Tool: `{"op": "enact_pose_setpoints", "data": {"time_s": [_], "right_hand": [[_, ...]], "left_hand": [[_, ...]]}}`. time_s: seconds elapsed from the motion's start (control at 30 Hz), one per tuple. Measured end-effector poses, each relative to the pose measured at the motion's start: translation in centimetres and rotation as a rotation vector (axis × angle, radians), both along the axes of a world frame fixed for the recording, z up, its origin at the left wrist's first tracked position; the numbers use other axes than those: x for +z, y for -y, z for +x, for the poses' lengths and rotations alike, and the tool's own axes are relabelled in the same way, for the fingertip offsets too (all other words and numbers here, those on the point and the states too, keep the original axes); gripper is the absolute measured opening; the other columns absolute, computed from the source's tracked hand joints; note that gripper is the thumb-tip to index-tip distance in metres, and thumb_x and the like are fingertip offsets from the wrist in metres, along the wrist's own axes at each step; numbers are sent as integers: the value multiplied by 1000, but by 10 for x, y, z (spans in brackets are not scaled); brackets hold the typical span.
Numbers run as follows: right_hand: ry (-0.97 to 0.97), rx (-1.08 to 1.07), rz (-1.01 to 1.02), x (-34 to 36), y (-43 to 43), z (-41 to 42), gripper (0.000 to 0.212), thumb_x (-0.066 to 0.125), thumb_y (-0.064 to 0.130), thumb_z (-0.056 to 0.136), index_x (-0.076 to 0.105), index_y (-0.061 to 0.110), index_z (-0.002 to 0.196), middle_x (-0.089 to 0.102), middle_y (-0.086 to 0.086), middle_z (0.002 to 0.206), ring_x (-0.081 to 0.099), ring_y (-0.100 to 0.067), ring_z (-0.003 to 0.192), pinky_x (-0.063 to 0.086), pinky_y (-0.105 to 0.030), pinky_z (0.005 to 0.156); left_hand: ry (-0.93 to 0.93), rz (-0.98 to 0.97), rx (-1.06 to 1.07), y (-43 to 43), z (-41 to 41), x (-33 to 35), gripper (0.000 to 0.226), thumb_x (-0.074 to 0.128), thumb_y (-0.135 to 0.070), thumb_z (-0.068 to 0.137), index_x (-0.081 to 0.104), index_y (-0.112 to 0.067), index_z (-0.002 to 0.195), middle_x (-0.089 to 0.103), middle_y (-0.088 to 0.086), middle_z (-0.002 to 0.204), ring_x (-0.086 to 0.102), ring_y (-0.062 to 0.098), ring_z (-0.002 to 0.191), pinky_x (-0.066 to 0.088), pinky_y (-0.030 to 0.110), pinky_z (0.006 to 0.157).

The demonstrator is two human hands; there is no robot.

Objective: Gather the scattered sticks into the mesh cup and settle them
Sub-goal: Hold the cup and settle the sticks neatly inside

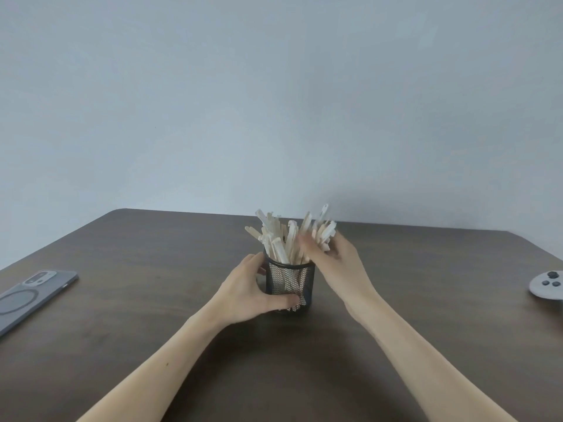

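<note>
Steadying the mesh cup (290, 283) against tipping, the left hand (250, 288) wraps its wall while the right hand (330, 259), fingers closed around the sticks (281, 242), bunches their splayed tops above the rim.

Dark brown wooden table (137, 300) here. Black mesh cup (291, 283) sits mid-table, 1 grey phone (32, 292) far left, a white controller (548, 288) at the right edge.
</note>
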State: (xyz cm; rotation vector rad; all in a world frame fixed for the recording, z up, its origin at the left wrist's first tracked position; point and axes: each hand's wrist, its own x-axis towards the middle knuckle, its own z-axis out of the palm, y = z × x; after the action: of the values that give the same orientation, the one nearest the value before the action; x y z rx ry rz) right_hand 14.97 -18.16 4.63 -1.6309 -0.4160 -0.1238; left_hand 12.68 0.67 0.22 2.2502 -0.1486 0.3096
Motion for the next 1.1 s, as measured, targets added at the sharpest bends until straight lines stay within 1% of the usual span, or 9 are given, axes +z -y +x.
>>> {"op": "enact_pose_setpoints", "data": {"time_s": [0.1,0.23,0.33,0.43,0.53,0.67,0.83,0.97,1.1], "right_hand": [[11,136,-72,-3,13,-1,20,67,17,97,73,17,116,77,12,114,68,4,111,49,-10,90],[3,184,-5,-4,22,6,29,69,7,93,75,17,120,74,7,124,63,-8,125,42,-34,111],[-21,243,-33,-4,19,5,38,74,11,84,74,18,122,74,4,125,63,-12,127,39,-40,116],[-41,191,-37,-7,18,7,56,77,20,78,66,29,133,67,16,134,53,-3,135,29,-42,123],[-67,249,-34,-9,22,10,40,69,9,85,75,22,122,72,10,128,56,-8,133,28,-44,123],[-126,248,-9,-9,26,14,73,73,16,70,60,34,139,61,15,142,46,-4,141,27,-46,123],[-120,388,-79,-9,19,6,77,73,7,77,49,24,148,66,6,138,58,-13,131,40,-38,114],[-100,349,-138,-8,18,9,90,87,21,68,48,39,147,69,9,132,65,-11,121,46,-34,108],[-64,425,-105,-4,20,9,74,83,1,77,58,46,130,69,13,129,65,-5,119,51,-21,94]], "left_hand": [[-4,-2,-22,-4,0,2,66,85,-59,51,62,-42,111,66,-8,117,68,7,102,55,25,90],[-3,-13,-43,-5,-1,4,58,85,-56,53,59,-50,104,67,-9,119,64,5,110,49,14,88],[0,-38,-52,-6,-1,4,55,84,-54,53,59,-50,102,67,-6,118,65,6,109,52,17,91],[-4,-46,-64,-7,-1,4,55,83,-54,53,59,-50,103,66,-7,119,65,8,110,53,27,97],[-12,-53,-67,-10,0,3,56,86,-51,54,61,-48,105,67,-8,120,65,7,112,53,33,101],[-46,-79,-71,-12,1,2,59,87,-46,55,65,-39,109,69,-5,121,68,11,111,52,40,104],[-82,-65,-112,-13,1,3,63,87,-37,60,62,-34,117,74,1,115,68,36,107,53,52,100],[-52,-99,-160,-5,-4,3,72,94,-39,62,61,-35,125,74,-10,120,73,12,107,55,41,101],[-42,-115,-197,-2,-4,4,74,94,-25,66,58,-27,131,74,-7,123,70,10,115,54,34,102]]}}
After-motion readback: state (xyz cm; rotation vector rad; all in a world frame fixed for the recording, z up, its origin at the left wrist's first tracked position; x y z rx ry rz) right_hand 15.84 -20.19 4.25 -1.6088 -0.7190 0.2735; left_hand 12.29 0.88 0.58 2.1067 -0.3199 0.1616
